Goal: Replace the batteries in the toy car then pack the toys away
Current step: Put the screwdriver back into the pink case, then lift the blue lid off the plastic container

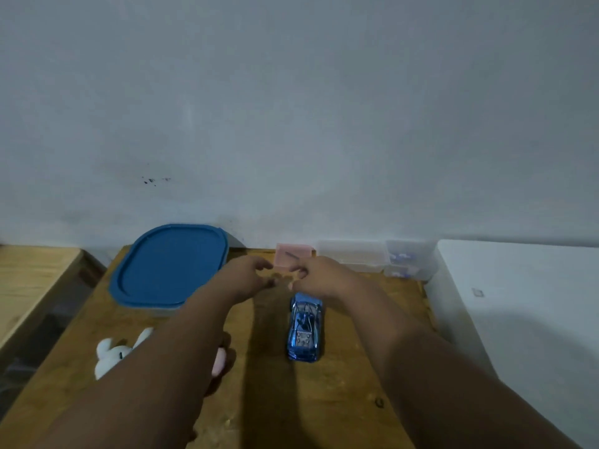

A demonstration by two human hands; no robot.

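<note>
Forearms (pixel 155 384) reach toward table's (pixel 340 400) back edge; left hand (pixel 249 277), right hand (pixel 319 275) curled, contents unclear; car (pixel 304 327), rabbit (pixel 111 353) unpacked.

The left grip (pixel 249 275) and right grip (pixel 319 275) almost meet, fingers curled, over the desk (pixel 340 384) just beyond the car (pixel 304 328). The blue-lidded box (pixel 168 264) sits far left and the plush (pixel 111 354) near left.
</note>
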